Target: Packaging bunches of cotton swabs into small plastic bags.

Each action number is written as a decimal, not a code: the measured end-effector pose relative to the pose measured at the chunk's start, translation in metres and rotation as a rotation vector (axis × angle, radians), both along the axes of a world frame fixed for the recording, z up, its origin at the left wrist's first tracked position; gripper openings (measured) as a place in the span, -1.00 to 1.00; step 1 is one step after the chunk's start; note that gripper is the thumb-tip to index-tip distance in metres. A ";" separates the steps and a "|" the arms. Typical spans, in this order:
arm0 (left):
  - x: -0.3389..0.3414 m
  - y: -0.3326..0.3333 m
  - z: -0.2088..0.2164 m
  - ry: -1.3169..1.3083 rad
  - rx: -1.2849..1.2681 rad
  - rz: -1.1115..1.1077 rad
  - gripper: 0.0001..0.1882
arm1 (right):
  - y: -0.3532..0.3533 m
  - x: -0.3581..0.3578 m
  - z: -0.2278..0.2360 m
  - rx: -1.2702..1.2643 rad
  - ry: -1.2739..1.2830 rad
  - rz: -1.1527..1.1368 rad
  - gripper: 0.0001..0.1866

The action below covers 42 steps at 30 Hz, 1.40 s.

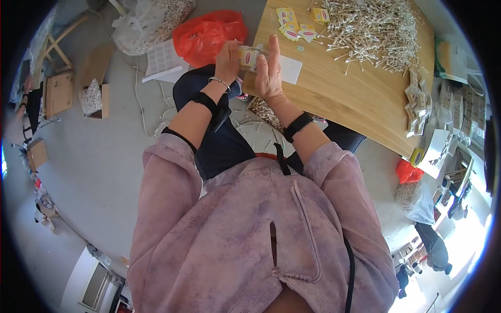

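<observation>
My left hand (pixel 226 63) is closed around one end of a small clear pack of cotton swabs (pixel 247 59) with a yellow, white and red label. At the pack's other end is my right hand (pixel 269 74), its fingers stretched out and its palm turned toward the pack. The right thumb lies against or very near the pack; the exact contact is hard to see. Both hands are over the table's near left corner. Beneath and beside the right hand lies a white sheet (pixel 290 70). Small yellow-and-white label cards (pixel 293 27) lie farther off on the table.
Loose cotton swabs (pixel 373 31) form a large heap on the wooden table (pixel 339 83). Several packs (pixel 416 104) sit at its right edge, near a yellow tape roll (pixel 416 157). A red plastic bag (pixel 209 36) is left of my hands. Below the table edge, a container (pixel 266 112) holds swabs.
</observation>
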State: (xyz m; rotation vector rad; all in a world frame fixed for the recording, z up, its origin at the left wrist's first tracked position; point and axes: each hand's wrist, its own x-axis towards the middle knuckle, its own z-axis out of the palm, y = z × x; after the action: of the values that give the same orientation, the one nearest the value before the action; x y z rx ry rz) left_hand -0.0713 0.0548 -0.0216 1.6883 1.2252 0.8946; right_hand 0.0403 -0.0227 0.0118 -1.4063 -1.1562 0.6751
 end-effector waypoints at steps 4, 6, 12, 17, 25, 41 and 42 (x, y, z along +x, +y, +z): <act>0.004 0.000 -0.002 -0.048 -0.041 -0.004 -0.58 | 0.005 -0.006 -0.017 0.037 -0.099 -0.015 -0.26; 0.004 0.000 -0.003 -0.049 -0.056 -0.002 -0.57 | 0.009 -0.008 -0.018 0.071 -0.221 -0.018 -0.23; 0.001 -0.001 -0.010 -0.081 -0.097 -0.027 -0.56 | 0.009 -0.024 0.001 -0.008 -0.047 -0.011 -0.18; -0.005 0.005 -0.032 -0.170 -0.199 -0.014 -0.58 | 0.014 -0.030 0.001 0.023 -0.090 0.027 -0.16; 0.009 -0.002 0.004 0.030 -0.059 0.041 -0.62 | 0.013 -0.013 -0.015 0.150 -0.138 -0.015 -0.24; 0.005 -0.003 0.011 0.183 -0.040 0.076 -0.64 | 0.015 0.000 -0.008 0.014 0.159 0.066 -0.32; 0.006 -0.003 0.011 0.182 -0.036 0.073 -0.64 | 0.013 -0.001 -0.004 0.015 0.090 0.023 -0.37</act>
State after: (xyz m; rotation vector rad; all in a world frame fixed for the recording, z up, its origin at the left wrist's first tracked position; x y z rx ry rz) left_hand -0.0657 0.0517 -0.0110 1.7354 1.4234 0.7698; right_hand 0.0394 -0.0095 0.0075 -1.3378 -1.1060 0.7376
